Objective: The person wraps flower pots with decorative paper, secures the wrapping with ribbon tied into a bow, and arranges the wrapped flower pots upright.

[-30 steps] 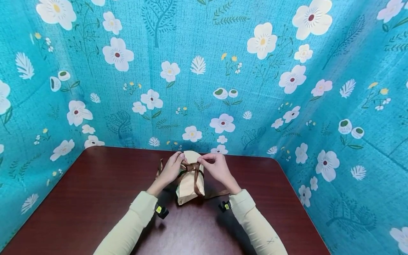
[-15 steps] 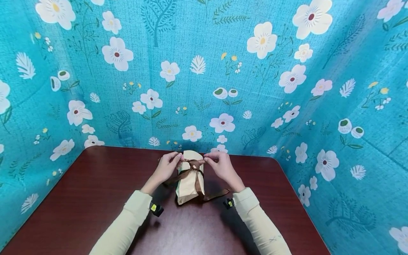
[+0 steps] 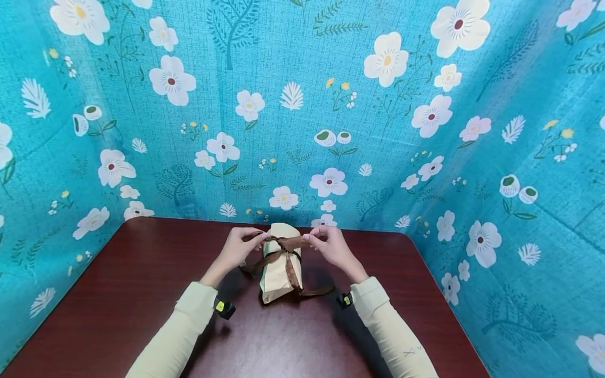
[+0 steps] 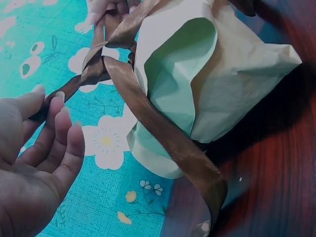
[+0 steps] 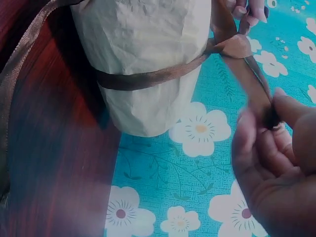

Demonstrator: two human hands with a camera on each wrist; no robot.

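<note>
A cream paper package (image 3: 276, 278) lies on the table with a brown satin ribbon (image 3: 292, 274) wrapped around it and knotted on top. My left hand (image 3: 232, 250) pinches one part of the ribbon between thumb and fingers, at the package's left. On the other side, my right hand (image 3: 333, 250) pinches a ribbon loop, held taut from the knot. In the left wrist view, a pale green patch (image 4: 170, 74) shows on the package end and a loose ribbon tail (image 4: 197, 170) hangs past it. The right wrist view shows the ribbon band (image 5: 148, 79) circling the package.
The dark reddish-brown table (image 3: 142, 294) has rounded far corners. A turquoise floral cloth (image 3: 302, 131) hangs behind it and along both sides. Another ribbon tail (image 3: 319, 291) lies on the table right of the package.
My hands have moved apart, the left one to the left and the right one to the right, drawing the ribbon outward from the knot. The package stays in place.
</note>
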